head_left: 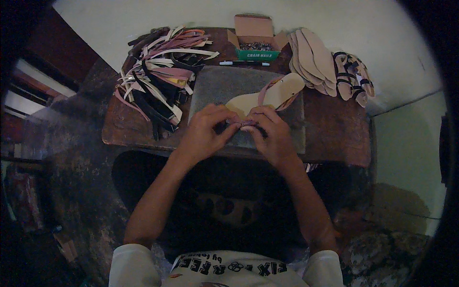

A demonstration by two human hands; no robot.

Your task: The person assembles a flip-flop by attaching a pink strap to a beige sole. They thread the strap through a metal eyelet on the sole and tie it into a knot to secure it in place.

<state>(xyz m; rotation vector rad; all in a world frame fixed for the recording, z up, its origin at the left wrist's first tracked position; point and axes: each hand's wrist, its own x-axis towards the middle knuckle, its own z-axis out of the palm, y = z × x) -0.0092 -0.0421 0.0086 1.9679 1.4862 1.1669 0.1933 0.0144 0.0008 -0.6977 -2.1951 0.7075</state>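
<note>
My left hand [213, 126] and my right hand [270, 129] meet at the front of a grey board [215, 81]. Between their pinched fingertips is a thin mauve strap [247, 123], partly hidden by the fingers. Just beyond my hands lies a beige sandal sole [292, 85], its far end pointing to the upper right. A mauve strap loop [262, 95] crosses the sole, and a patterned strap runs along its right edge. My fingers cover the near end of the sole.
Loose straps [162, 71] in several colours pile up on the wooden table [334, 134] at the left. At the back stand an open box of nails [256, 45] and a marker pen [244, 63]. Stacked beige soles [311, 57] and black-strapped sandals [351, 76] lie at the right.
</note>
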